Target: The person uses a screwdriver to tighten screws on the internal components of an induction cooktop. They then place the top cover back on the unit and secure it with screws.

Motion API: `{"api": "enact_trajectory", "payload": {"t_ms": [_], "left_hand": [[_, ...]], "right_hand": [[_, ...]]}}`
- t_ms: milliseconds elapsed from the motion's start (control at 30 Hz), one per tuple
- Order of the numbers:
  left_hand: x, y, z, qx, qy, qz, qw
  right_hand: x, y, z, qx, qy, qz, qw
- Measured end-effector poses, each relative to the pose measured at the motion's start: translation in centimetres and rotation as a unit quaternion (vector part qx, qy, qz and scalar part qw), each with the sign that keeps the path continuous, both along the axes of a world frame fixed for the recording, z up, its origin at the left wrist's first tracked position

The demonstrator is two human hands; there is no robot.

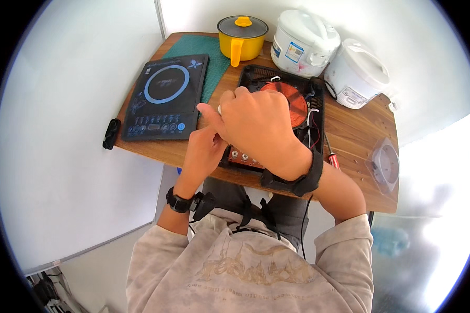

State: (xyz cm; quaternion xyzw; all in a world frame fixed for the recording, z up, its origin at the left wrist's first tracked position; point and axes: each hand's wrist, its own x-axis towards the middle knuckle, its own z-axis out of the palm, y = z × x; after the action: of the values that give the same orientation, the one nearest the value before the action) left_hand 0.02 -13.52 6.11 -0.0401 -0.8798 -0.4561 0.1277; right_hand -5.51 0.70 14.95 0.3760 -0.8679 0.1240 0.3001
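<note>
My right hand (253, 125) is closed above an opened black cooktop housing (316, 96), with a small pale item (220, 110) just showing between its thumb and fingers; I cannot make out what it is. My left hand (204, 151) is just below it, fingers curled up under the right hand, their grip hidden. Inside the housing are a round copper coil (297, 108), loose wires (312, 122) and a circuit board (235, 161), partly behind my hands. A screwdriver with a red and white handle (333, 160) lies right of the housing.
An assembled induction cooktop (164, 115) lies left, partly on a green mat (214, 70). Behind stand a yellow pot (243, 41) and two white rice cookers (303, 44) (355, 75). A clear plastic piece (384, 164) is at the right; a black object (111, 133) is at the left edge.
</note>
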Motion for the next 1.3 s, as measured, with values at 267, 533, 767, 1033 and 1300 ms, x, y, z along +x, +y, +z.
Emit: {"api": "enact_trajectory", "payload": {"t_ms": [267, 533, 767, 1033, 1300], "left_hand": [[-0.8, -0.3, -1.2, -0.033, 0.076, -0.05, 0.995], [-0.7, 0.5, 2.6, 0.011, -0.047, -0.073, 0.996], [-1.1, 0.9, 2.4, 0.048, -0.036, -0.066, 0.996], [-1.4, 1.0, 2.2, 0.021, -0.037, -0.069, 0.997], [-1.3, 0.9, 1.8, 0.01, -0.037, -0.063, 0.997]], "right_hand": [[0.0, 1.7, 0.6, -0.031, -0.134, 0.143, 0.98], [-0.5, 4.3, 0.2, -0.035, -0.187, 0.205, 0.96], [-1.3, 4.8, 0.3, -0.059, -0.198, 0.192, 0.959], [-1.6, 4.8, -0.1, -0.049, -0.182, 0.182, 0.965], [-1.8, 4.8, -0.8, -0.055, -0.184, 0.186, 0.964]]}}
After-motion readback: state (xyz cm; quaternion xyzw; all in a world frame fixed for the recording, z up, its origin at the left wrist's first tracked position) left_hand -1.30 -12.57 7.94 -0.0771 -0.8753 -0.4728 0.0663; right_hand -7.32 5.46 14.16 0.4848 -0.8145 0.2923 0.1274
